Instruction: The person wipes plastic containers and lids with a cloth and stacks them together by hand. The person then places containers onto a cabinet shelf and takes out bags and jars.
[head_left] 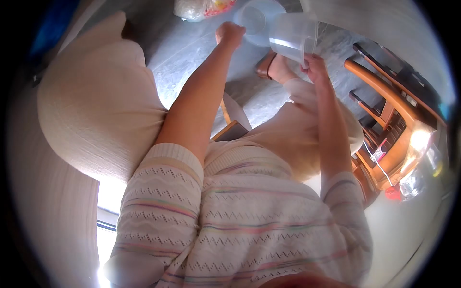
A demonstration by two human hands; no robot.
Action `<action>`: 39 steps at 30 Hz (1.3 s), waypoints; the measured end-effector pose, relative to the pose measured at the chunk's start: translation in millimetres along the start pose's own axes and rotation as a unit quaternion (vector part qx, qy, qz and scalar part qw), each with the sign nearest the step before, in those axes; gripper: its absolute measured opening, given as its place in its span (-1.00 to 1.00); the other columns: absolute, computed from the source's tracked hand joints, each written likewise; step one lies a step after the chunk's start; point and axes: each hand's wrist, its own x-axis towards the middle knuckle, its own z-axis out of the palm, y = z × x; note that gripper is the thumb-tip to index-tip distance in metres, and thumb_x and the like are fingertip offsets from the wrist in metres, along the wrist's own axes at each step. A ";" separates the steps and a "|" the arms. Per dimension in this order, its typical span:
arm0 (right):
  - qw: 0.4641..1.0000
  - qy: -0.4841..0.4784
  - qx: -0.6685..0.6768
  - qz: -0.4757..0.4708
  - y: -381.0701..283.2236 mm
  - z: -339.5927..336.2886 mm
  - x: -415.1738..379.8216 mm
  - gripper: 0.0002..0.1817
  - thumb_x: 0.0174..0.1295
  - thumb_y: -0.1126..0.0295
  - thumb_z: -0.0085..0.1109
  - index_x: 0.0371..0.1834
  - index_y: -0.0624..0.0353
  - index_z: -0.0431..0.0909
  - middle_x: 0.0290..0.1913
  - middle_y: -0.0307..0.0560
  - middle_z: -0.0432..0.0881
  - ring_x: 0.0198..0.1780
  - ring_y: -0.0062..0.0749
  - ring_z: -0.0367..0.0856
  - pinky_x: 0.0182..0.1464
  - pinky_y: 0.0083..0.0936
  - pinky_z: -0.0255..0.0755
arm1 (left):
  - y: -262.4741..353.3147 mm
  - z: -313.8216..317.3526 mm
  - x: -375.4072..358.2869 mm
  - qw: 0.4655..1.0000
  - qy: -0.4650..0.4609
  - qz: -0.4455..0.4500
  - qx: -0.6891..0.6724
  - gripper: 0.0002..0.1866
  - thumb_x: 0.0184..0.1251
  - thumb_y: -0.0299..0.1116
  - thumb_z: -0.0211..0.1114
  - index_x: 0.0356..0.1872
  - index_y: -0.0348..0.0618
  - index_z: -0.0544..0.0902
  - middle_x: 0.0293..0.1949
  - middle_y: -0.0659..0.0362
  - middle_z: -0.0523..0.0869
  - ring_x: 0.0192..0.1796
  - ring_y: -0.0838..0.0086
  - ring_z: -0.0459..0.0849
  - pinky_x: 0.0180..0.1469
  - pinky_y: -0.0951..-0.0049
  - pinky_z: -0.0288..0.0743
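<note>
My left hand (230, 34) is closed at the near-left edge of a round, translucent plastic tub (252, 21), whose open mouth faces up toward me. Beside it, my right hand (315, 68) pinches the rim of a second clear plastic tub (287, 37), which is tilted on its side. In this view the second tub overlaps the right part of the first. Both are held out in front of me over the grey floor (180, 72), between my spread knees.
A clear plastic bag with red and yellow print (204, 8) lies beyond my left hand. My foot in a brown sandal (265, 66) is just below the tubs. On the right stands wooden furniture (398, 91) with a white cable (379, 165) and crinkled plastic packaging (412, 185).
</note>
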 end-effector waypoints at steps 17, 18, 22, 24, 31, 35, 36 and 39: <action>0.998 0.033 -0.039 0.044 1.1 33.5 30.3 -0.74 0.02 0.34 0.24 -0.30 0.23 0.43 -0.42 -0.12 0.54 -0.47 -0.42 0.50 -0.50 -0.51 0.42 | 15.5 0.0 -20.8 0.991 -0.001 0.134 0.028 -0.73 -0.23 -0.14 0.32 -0.58 -0.15 0.66 -0.54 0.13 0.66 -0.40 0.35 0.62 -0.21 0.39 0.46; 0.998 0.032 -0.033 0.044 1.8 33.8 31.2 -0.74 0.02 0.34 0.24 -0.30 0.23 0.43 -0.43 -0.12 0.54 -0.47 -0.42 0.50 -0.50 -0.51 0.42 | 15.2 -0.2 -20.3 0.990 0.004 0.137 0.034 -0.71 -0.21 -0.14 0.35 -0.57 -0.17 0.66 -0.55 0.15 0.66 -0.42 0.40 0.62 -0.22 0.43 0.45; 0.998 0.022 -0.010 0.054 0.2 35.3 30.9 -0.77 0.04 0.36 0.23 -0.32 0.24 0.44 -0.44 -0.11 0.54 -0.49 -0.41 0.49 -0.52 -0.51 0.41 | 8.2 -0.6 -14.2 0.993 0.013 0.118 0.010 -0.73 -0.25 -0.14 0.30 -0.58 -0.13 0.66 -0.52 0.09 0.66 -0.34 0.28 0.63 -0.16 0.36 0.46; 0.998 -0.008 0.006 0.061 -0.9 35.1 29.5 -0.80 0.05 0.38 0.21 -0.34 0.24 0.44 -0.45 -0.10 0.53 -0.51 -0.42 0.49 -0.52 -0.51 0.40 | 1.2 -3.5 -8.7 0.997 -0.007 0.078 0.011 -0.69 -0.23 -0.14 0.28 -0.46 -0.12 0.66 -0.42 0.09 0.67 -0.27 0.26 0.62 -0.13 0.34 0.45; 0.995 -0.053 0.063 0.052 -6.3 39.2 13.7 -0.84 0.07 0.41 0.18 -0.39 0.24 0.44 -0.49 -0.08 0.53 -0.54 -0.41 0.49 -0.54 -0.51 0.39 | 24.0 -21.2 -24.1 0.986 0.148 0.074 0.035 -0.29 -0.21 0.09 0.32 -0.03 -0.18 0.48 -0.19 0.02 0.61 -0.12 0.30 0.56 -0.09 0.35 0.41; 0.998 -0.037 0.042 -0.003 -3.7 43.2 10.5 -0.80 0.04 0.39 0.20 -0.38 0.27 0.43 -0.50 -0.10 0.52 -0.56 -0.42 0.49 -0.57 -0.53 0.38 | 62.5 -7.1 -43.9 0.973 -0.080 0.089 -0.195 0.04 -0.28 0.25 0.33 0.20 -0.25 0.19 0.00 -0.04 0.49 0.01 0.27 0.49 -0.07 0.28 0.39; 1.000 -0.011 0.023 -0.012 -4.9 44.0 8.3 -0.80 0.03 0.39 0.20 -0.40 0.28 0.43 -0.51 -0.11 0.52 -0.58 -0.43 0.48 -0.59 -0.53 0.38 | 69.8 -7.7 -51.3 0.973 -0.112 0.093 -0.180 0.10 -0.30 0.28 0.33 0.23 -0.27 0.12 0.04 -0.05 0.45 0.03 0.27 0.47 -0.08 0.28 0.39; 0.997 0.050 -0.026 -0.045 -11.7 51.0 -4.9 -0.80 0.00 0.38 0.19 -0.45 0.30 0.45 -0.53 -0.11 0.52 -0.63 -0.45 0.46 -0.65 -0.53 0.36 | 75.4 -3.6 -54.2 0.971 -0.152 0.139 -0.117 0.20 -0.36 0.25 0.38 0.28 -0.27 -0.01 0.08 -0.05 0.41 0.06 0.27 0.43 -0.08 0.31 0.38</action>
